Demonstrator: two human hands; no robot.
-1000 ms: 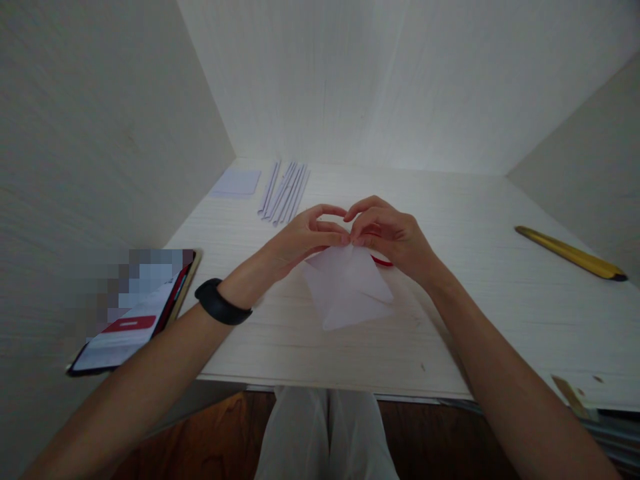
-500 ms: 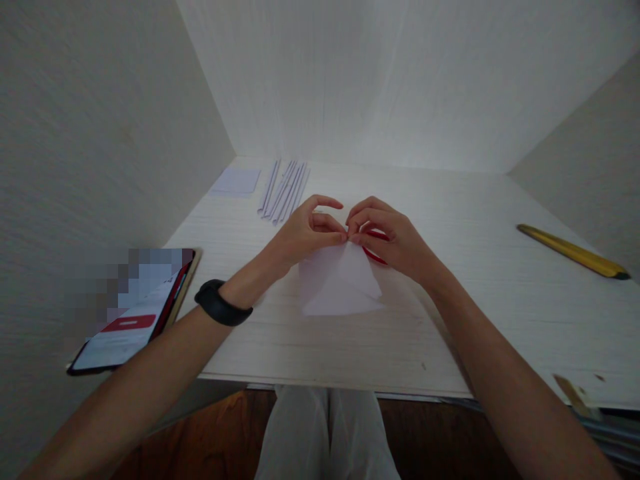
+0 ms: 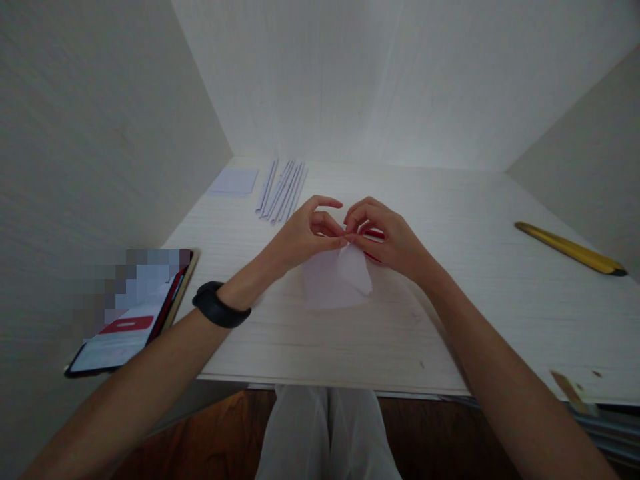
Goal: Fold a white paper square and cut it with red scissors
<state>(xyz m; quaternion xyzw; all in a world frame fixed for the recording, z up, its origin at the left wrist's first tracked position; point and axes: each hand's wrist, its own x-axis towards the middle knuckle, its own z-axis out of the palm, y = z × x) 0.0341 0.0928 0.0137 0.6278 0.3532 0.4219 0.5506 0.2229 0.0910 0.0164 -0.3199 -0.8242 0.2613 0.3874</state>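
Note:
Both hands meet over the middle of the table and pinch one corner of a white sheet of paper (image 3: 333, 283). My left hand (image 3: 310, 227) has its thumb and a finger closed on that corner, with the index finger raised. Beside it, my right hand (image 3: 383, 233) grips the same corner between thumb and fingertips. From the pinch the paper hangs toward me, with a layer folded over on its right side. The red handles of what look like scissors (image 3: 373, 235) show behind the right hand's fingers; the rest is hidden.
Several rolled paper tubes (image 3: 283, 190) lie at the back left beside a stack of paper (image 3: 233, 181). A phone (image 3: 133, 320) rests at the left edge. A yellow tool with a dark tip (image 3: 570, 248) lies on the right of the white table (image 3: 320, 353). Panels rise behind and at both sides.
The paper's lower edge has drawn in and narrowed on the right, as the sheet turns or curls at the pinch. Both hands stay at nearly the same place.

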